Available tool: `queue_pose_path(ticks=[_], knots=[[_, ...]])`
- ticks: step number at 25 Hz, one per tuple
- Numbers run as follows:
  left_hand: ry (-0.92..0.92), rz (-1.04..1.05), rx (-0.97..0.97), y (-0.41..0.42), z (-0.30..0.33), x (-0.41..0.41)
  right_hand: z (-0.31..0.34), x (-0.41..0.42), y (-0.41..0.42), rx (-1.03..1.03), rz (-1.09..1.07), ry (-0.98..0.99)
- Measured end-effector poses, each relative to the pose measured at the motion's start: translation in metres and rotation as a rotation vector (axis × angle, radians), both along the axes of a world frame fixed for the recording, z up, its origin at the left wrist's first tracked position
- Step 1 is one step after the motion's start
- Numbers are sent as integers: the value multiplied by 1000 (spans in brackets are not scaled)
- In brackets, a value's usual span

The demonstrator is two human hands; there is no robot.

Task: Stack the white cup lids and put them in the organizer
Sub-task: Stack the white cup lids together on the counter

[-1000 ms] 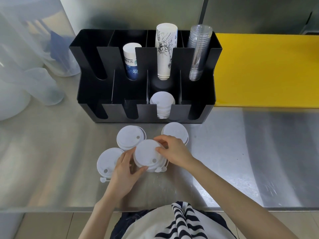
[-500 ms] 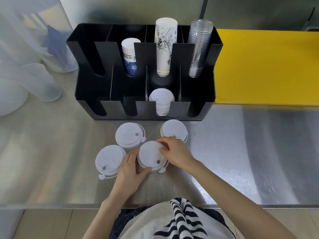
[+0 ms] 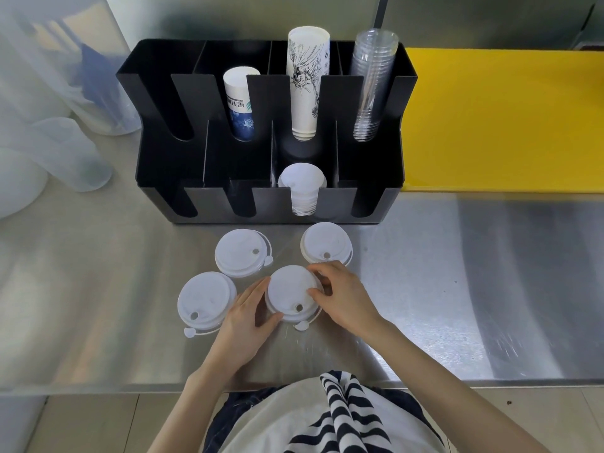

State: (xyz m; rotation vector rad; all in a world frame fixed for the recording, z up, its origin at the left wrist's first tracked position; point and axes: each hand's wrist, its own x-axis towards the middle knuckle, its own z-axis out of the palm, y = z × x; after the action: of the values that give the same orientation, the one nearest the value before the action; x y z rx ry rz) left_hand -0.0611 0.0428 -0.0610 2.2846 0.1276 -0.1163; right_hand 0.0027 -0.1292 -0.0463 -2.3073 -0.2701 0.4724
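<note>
On the steel counter (image 3: 425,289), both hands square up a small stack of white plastic cup lids (image 3: 291,294).
Left hand (image 3: 243,317) and right hand (image 3: 343,297) cup its sides; stacking is apparently under way, with three lid piles (image 3: 242,253) loose; next, gather them for the black slotted organizer (image 3: 163,165).

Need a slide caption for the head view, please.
Both hands, left and right, grip a lid stack before the organizer.

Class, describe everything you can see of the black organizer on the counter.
The black organizer looks like matte plastic and stands upright on the steel counter. Thin dividers form two rows of slotted compartments. The back row holds a blue-printed paper cup stack, a sketch-printed cup stack and clear plastic cups; one front compartment holds white lids. No hand touches it.
</note>
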Motion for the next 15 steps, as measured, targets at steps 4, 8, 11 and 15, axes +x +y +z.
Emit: queue_pose_path(ticks=[4,8,11,15], knots=[[21,-3,2,-2,-2,1,-4,-5,-1,5,-1,-17],[25,20,0,-4,-3,2,-7,-7,-1,12,-22,-42],[43,-9,3,-2,-3,4,-9,-8,-2,2,-16,-51],[46,-44,4,0,-2,8,-2,8,-11,20,-99,-111]])
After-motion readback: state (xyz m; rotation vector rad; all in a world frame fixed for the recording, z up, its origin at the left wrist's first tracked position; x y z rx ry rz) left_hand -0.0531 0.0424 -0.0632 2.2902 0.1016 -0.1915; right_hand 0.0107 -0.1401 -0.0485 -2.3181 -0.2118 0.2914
